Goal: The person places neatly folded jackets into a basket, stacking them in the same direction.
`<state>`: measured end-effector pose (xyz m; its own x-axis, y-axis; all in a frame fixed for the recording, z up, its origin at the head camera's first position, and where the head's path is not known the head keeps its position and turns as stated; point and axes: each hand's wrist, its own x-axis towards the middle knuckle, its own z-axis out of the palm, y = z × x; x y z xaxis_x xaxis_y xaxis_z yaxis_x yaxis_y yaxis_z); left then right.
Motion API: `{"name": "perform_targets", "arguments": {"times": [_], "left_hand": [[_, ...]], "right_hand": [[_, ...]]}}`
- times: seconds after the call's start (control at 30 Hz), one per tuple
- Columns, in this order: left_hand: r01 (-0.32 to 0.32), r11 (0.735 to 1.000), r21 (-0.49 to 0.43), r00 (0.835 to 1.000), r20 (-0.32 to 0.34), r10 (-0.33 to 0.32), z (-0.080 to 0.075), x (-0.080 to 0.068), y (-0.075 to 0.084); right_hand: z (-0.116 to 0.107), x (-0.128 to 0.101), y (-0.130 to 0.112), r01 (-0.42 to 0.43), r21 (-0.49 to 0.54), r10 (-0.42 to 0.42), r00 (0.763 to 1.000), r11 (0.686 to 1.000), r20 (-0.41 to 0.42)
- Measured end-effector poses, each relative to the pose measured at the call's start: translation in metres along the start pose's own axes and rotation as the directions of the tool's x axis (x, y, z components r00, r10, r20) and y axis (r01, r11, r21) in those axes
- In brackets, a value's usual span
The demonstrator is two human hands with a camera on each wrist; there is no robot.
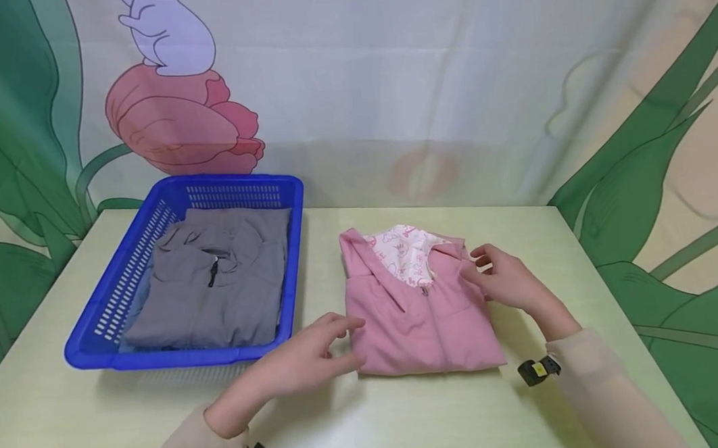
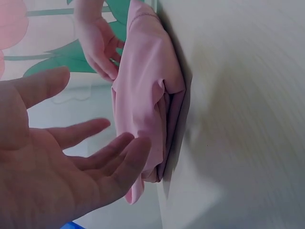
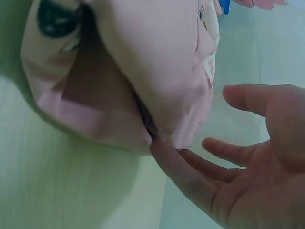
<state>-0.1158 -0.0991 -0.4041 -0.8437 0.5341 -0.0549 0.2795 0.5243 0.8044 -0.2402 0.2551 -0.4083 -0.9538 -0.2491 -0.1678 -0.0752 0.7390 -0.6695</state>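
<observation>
A folded pink zip jacket with a white, pink-printed lining lies on the table. At its left side is my left hand, thumb and fingers spread apart; the left wrist view shows this hand gripping nothing beside the folded layers. My right hand is at the jacket's upper right edge, fingers loosely bent. In the right wrist view its fingertips touch the pink cloth at a fold, while the thumb stands apart from it.
Left of the jacket stands a blue plastic basket with slotted walls. Inside lies a folded grey zip garment, with some bluish cloth beneath it. The pale table ends at a printed curtain behind.
</observation>
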Motion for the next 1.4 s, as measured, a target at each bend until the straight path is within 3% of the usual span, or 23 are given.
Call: {"name": "perform_targets", "arguments": {"times": [0.13,0.27,0.5,0.77,1.0,1.1,1.23,1.4], "left_hand": [[0.025,1.0,0.002,0.999,-0.02,-0.025,0.003,0.005,0.001],[0.085,0.996,-0.032,0.995,-0.054,-0.086,0.006,0.011,0.003],[0.188,0.977,-0.1,0.968,-0.151,-0.202,0.018,0.024,0.005],[0.196,0.972,-0.132,0.95,-0.22,-0.221,0.035,0.032,0.007],[0.213,0.954,-0.209,0.931,-0.252,-0.263,0.038,0.034,0.004],[0.199,0.931,-0.305,0.927,-0.249,-0.28,0.039,0.037,0.001],[0.189,0.874,-0.447,0.918,-0.234,-0.319,0.04,0.041,-0.001],[0.204,0.816,-0.54,0.904,-0.216,-0.369,0.043,0.045,0.0]], "right_hand": [[-0.001,-0.002,0.004,-0.087,0.063,0.081,0.993,0.994,0.086],[-0.002,-0.004,0.007,-0.117,0.053,0.111,0.988,0.992,0.106],[-0.005,-0.009,0.011,-0.137,-0.002,0.136,0.984,0.991,0.115],[0.0,-0.008,0.018,-0.135,0.078,0.123,0.982,0.988,0.144],[0.003,-0.008,0.021,-0.16,0.133,0.142,0.98,0.978,0.138],[0.005,-0.008,0.022,-0.157,0.141,0.138,0.981,0.977,0.137],[0.006,-0.008,0.023,-0.152,0.132,0.135,0.982,0.98,0.132],[0.009,-0.008,0.025,-0.147,0.128,0.131,0.984,0.981,0.124]]}}
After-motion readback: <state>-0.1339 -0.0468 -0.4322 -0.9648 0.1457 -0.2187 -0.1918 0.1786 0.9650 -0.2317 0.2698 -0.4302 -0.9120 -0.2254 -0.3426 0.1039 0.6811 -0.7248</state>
